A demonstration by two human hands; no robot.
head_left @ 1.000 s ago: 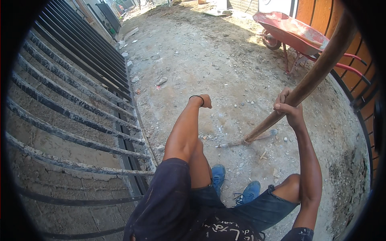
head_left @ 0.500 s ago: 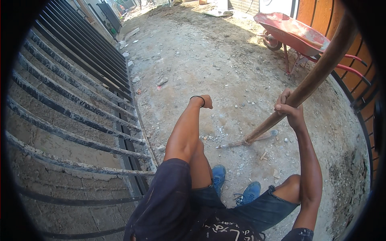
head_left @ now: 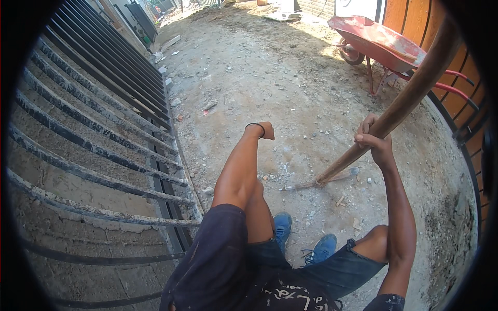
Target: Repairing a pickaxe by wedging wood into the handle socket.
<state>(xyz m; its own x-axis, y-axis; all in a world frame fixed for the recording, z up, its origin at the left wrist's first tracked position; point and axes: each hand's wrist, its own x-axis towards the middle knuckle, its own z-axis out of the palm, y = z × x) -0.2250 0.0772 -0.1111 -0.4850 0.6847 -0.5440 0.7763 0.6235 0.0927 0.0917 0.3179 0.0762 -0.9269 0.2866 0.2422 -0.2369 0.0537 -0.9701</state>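
My right hand [head_left: 374,141] is closed around the wooden handle of a pickaxe [head_left: 346,159]. The handle slants up to the right, and its thick upper end passes close to the view. Down on the gravelly ground rests the pickaxe's metal head [head_left: 337,177], one pointed end toward my feet and a broader end to the right. My left hand [head_left: 266,130] hangs bent at the wrist ahead of my left knee, apart from the pickaxe, with a dark band on the wrist. Its fingers are mostly hidden from view.
A red wheelbarrow [head_left: 376,44] stands at the far right by an orange slatted fence [head_left: 407,18]. Along the left runs a dark metal railing [head_left: 93,137] with splashed bars. Loose stones [head_left: 210,105] and rubble lie on the ground around my blue shoes [head_left: 321,249].
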